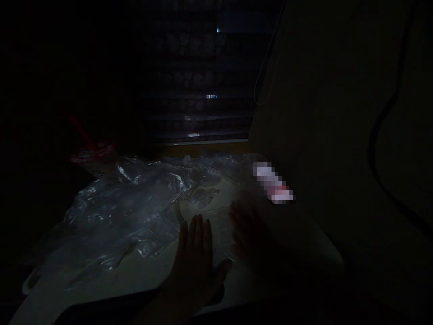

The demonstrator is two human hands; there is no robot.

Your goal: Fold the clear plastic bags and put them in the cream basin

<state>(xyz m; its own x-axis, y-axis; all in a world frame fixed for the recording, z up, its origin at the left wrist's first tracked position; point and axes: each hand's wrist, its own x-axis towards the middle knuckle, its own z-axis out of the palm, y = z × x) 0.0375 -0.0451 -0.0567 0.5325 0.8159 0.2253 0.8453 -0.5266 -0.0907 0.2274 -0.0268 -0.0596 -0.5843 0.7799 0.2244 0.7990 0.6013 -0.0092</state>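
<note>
Plastic sheet (142,198) lies crumpled on pale table (135,275), just beside L hand (196,257), whose grip is flat and wide, holding nothing. R hand (248,228) blurred, grip can't tell. Risk: v. dark, slick film may slip or snag under palm.

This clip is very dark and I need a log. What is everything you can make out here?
plastic sheet: one, clear, crumpled over the surface, left and centre
surface: one, off-white, under sheet and hands
red thing: one, red and whitish, far left, unidentifiable
blind: one, dark, at the back
cable: one, black, far right
blurred item: one, white and red, right of centre
left hand: one, flat, palm down on the surface
right hand: one, dim and blurred, right of the left hand
</note>
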